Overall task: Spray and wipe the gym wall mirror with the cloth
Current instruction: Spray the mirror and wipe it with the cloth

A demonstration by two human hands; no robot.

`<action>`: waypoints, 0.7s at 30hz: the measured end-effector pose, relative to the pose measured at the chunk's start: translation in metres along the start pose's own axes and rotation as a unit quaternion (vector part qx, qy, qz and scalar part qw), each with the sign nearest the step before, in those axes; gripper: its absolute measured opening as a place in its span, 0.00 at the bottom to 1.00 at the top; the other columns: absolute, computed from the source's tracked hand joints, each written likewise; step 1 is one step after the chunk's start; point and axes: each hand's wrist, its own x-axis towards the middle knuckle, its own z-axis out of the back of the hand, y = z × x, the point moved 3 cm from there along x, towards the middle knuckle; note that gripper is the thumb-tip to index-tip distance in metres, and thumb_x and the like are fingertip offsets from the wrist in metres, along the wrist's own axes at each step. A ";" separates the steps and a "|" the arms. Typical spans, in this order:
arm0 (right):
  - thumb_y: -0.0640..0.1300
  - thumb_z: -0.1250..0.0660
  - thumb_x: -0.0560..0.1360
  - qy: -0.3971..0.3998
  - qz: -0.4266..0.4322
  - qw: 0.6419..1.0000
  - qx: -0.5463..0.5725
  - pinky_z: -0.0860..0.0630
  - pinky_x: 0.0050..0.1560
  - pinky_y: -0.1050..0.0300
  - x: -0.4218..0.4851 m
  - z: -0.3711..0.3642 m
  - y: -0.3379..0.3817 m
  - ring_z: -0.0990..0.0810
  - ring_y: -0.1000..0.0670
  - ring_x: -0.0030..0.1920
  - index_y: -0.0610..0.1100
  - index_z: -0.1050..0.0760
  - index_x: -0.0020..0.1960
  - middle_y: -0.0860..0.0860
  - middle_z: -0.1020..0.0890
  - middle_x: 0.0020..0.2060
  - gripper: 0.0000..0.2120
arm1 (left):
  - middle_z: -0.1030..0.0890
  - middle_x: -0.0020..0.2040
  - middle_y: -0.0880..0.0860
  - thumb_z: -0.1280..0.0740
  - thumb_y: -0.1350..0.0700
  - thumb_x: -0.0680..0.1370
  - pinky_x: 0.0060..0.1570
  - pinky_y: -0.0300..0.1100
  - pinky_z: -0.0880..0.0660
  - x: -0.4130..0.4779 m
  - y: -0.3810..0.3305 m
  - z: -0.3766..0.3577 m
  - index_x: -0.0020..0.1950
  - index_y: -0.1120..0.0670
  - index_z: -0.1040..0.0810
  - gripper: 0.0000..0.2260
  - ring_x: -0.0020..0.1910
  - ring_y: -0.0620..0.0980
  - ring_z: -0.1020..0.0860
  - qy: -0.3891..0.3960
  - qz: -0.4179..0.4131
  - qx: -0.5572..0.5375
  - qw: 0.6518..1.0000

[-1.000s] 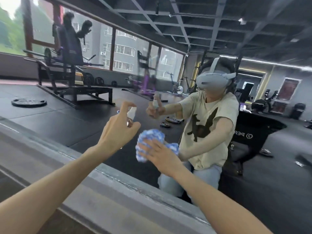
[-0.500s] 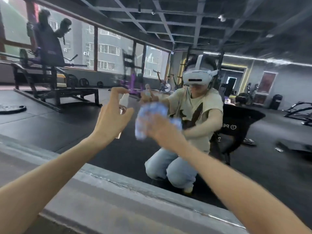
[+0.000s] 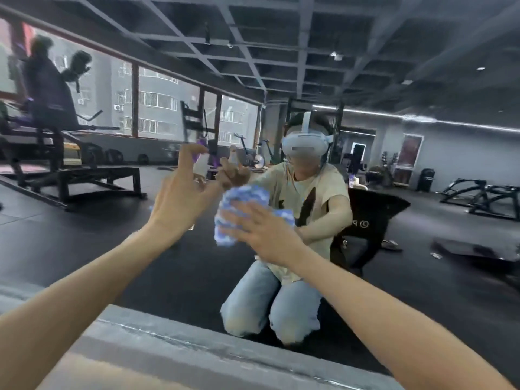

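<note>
The wall mirror (image 3: 422,277) fills the view and reflects a kneeling person and the gym. My left hand (image 3: 180,201) grips a small white spray bottle (image 3: 201,166), held upright close to the glass with the forefinger raised over its top. My right hand (image 3: 264,232) presses a blue-and-white cloth (image 3: 239,204) flat against the mirror just right of the bottle, fingers spread over it. The bottle's lower part is hidden behind my left palm.
A grey ledge (image 3: 168,353) runs along the mirror's bottom edge below my arms. In the reflection stand a weight bench (image 3: 70,164) at the left, a black seat (image 3: 374,215) behind the person, and floor racks (image 3: 484,198) at the far right.
My view has tilted up and both hands have risen on the mirror. The right hand with the cloth has slid up and right across the glass; the left still holds the bottle.
</note>
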 end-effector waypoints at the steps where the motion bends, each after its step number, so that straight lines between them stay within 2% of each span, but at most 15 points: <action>1: 0.31 0.39 0.73 0.052 0.075 0.996 0.018 0.54 0.77 0.49 -0.018 -0.009 0.021 0.35 0.42 0.73 0.46 0.30 0.72 0.46 0.31 0.73 0.28 | 0.23 0.38 0.52 0.36 0.57 0.73 0.34 0.41 0.32 0.004 0.000 0.006 0.64 0.50 0.35 0.20 0.32 0.53 0.26 0.003 -0.008 0.014 1.000; 3: 0.32 0.40 0.75 0.093 0.151 0.984 0.025 0.46 0.75 0.48 -0.016 -0.003 0.012 0.32 0.43 0.72 0.46 0.30 0.72 0.47 0.30 0.72 0.26 | 0.22 0.36 0.58 0.37 0.61 0.73 0.30 0.39 0.34 0.010 0.003 0.017 0.65 0.49 0.35 0.21 0.30 0.55 0.27 0.013 -0.024 0.049 0.998; 4: 0.32 0.40 0.74 0.068 0.147 0.987 0.008 0.44 0.74 0.46 0.000 0.003 -0.009 0.31 0.43 0.72 0.46 0.29 0.71 0.47 0.29 0.72 0.27 | 0.21 0.38 0.60 0.37 0.62 0.73 0.29 0.39 0.34 0.012 0.007 0.022 0.65 0.48 0.36 0.22 0.31 0.56 0.26 0.017 -0.029 0.061 0.998; 5: 0.32 0.40 0.73 0.035 0.105 0.994 -0.019 0.42 0.73 0.44 0.022 0.013 -0.035 0.31 0.42 0.72 0.46 0.29 0.71 0.46 0.29 0.71 0.28 | 0.20 0.40 0.61 0.37 0.63 0.73 0.29 0.39 0.34 0.014 0.011 0.026 0.65 0.48 0.36 0.22 0.32 0.57 0.25 0.019 -0.029 0.065 0.997; 6: 0.31 0.39 0.72 -0.023 0.023 0.998 -0.052 0.42 0.73 0.43 0.048 0.026 -0.064 0.32 0.41 0.72 0.46 0.30 0.72 0.45 0.29 0.71 0.29 | 0.20 0.40 0.61 0.37 0.63 0.73 0.30 0.39 0.34 0.015 0.016 0.028 0.65 0.49 0.35 0.22 0.32 0.57 0.25 0.020 -0.023 0.061 0.998; 8: 0.31 0.37 0.71 -0.110 -0.196 0.972 -0.064 0.49 0.76 0.44 0.090 0.044 -0.098 0.37 0.40 0.74 0.47 0.35 0.74 0.44 0.32 0.73 0.33 | 0.22 0.35 0.58 0.36 0.63 0.73 0.29 0.34 0.34 0.017 0.024 0.032 0.64 0.51 0.35 0.21 0.31 0.53 0.25 0.020 -0.013 0.065 0.998; 9: 0.31 0.39 0.72 -0.129 -0.267 0.954 -0.047 0.53 0.76 0.46 0.101 0.042 -0.088 0.39 0.39 0.75 0.48 0.36 0.75 0.44 0.34 0.74 0.33 | 0.23 0.33 0.56 0.35 0.63 0.73 0.28 0.32 0.35 0.019 0.027 0.036 0.64 0.52 0.34 0.21 0.30 0.50 0.26 0.024 -0.007 0.069 0.997; 10: 0.31 0.42 0.72 -0.118 -0.267 0.956 -0.030 0.55 0.76 0.47 0.102 0.030 -0.060 0.39 0.39 0.75 0.47 0.34 0.75 0.44 0.34 0.74 0.32 | 0.24 0.32 0.54 0.35 0.63 0.74 0.28 0.31 0.35 0.020 0.029 0.039 0.63 0.51 0.34 0.20 0.30 0.49 0.27 0.029 0.003 0.066 0.997; 12: 0.35 0.46 0.73 -0.005 -0.079 0.997 0.020 0.54 0.75 0.48 0.083 -0.015 0.022 0.31 0.40 0.71 0.46 0.26 0.69 0.45 0.28 0.70 0.27 | 0.26 0.31 0.54 0.36 0.63 0.74 0.27 0.32 0.34 0.026 0.032 0.049 0.62 0.49 0.34 0.19 0.28 0.50 0.30 0.033 0.017 0.055 0.998; 14: 0.36 0.39 0.75 0.092 0.114 0.989 0.037 0.56 0.76 0.51 0.067 -0.042 0.060 0.27 0.43 0.69 0.47 0.21 0.64 0.47 0.24 0.67 0.20 | 0.25 0.31 0.57 0.37 0.63 0.74 0.28 0.32 0.34 0.036 0.035 0.058 0.62 0.49 0.34 0.18 0.27 0.51 0.30 0.038 -0.001 0.072 0.997; 16: 0.38 0.31 0.73 0.088 0.198 0.976 0.020 0.57 0.77 0.51 0.096 -0.037 0.030 0.25 0.43 0.67 0.47 0.19 0.62 0.48 0.22 0.65 0.18 | 0.24 0.32 0.57 0.37 0.62 0.75 0.29 0.29 0.34 0.051 0.038 0.066 0.62 0.50 0.34 0.17 0.28 0.50 0.29 0.022 -0.031 0.095 0.995; 17: 0.40 0.32 0.74 0.064 0.183 0.981 -0.004 0.56 0.77 0.49 0.122 -0.025 0.002 0.26 0.43 0.68 0.47 0.21 0.63 0.47 0.23 0.66 0.18 | 0.24 0.33 0.55 0.37 0.62 0.76 0.29 0.28 0.34 0.057 0.038 0.069 0.62 0.50 0.34 0.17 0.28 0.49 0.28 0.013 -0.032 0.093 0.995; 18: 0.40 0.36 0.77 0.035 0.126 0.991 -0.028 0.55 0.76 0.47 0.153 -0.008 -0.029 0.31 0.42 0.71 0.47 0.25 0.68 0.45 0.27 0.70 0.20 | 0.24 0.34 0.52 0.36 0.61 0.76 0.29 0.28 0.35 0.063 0.038 0.069 0.63 0.51 0.34 0.16 0.30 0.48 0.27 0.007 -0.027 0.088 0.996; 20: 0.38 0.46 0.80 -0.023 -0.058 0.997 -0.054 0.60 0.75 0.46 0.209 0.022 -0.084 0.47 0.42 0.78 0.48 0.41 0.77 0.45 0.42 0.78 0.26 | 0.24 0.32 0.51 0.37 0.59 0.76 0.29 0.29 0.36 0.069 0.038 0.067 0.63 0.51 0.34 0.16 0.31 0.47 0.26 -0.003 -0.027 0.080 0.996; 21: 0.36 0.49 0.80 -0.053 -0.147 0.986 -0.059 0.60 0.75 0.47 0.222 0.032 -0.097 0.50 0.42 0.78 0.49 0.46 0.79 0.45 0.45 0.78 0.28 | 0.24 0.31 0.52 0.37 0.59 0.76 0.29 0.29 0.36 0.070 0.036 0.065 0.63 0.51 0.34 0.16 0.31 0.48 0.26 -0.004 -0.032 0.072 0.997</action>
